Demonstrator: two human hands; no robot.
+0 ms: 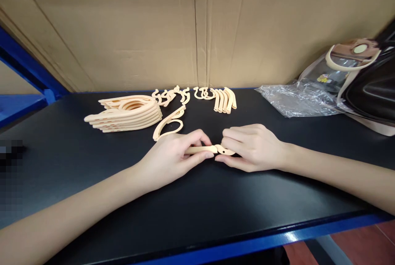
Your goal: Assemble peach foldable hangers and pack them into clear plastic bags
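Observation:
My left hand pinches a beige plastic hanger arm between thumb and fingers. Closed around a small curved beige hanger piece with a dark round hole is my right hand. The two pieces meet end to end between the hands, just above the black table; whether they are joined I cannot tell. Right behind my left hand lies a folded hanger part with a rounded loop. The rest of the right-hand piece is hidden by my fingers.
A stack of folded beige hangers stands at the back left. Loose hooks, more hooks and several hanger arms lie along the cardboard wall. To the right are a crumpled clear bag, a clear bottle and a black bag.

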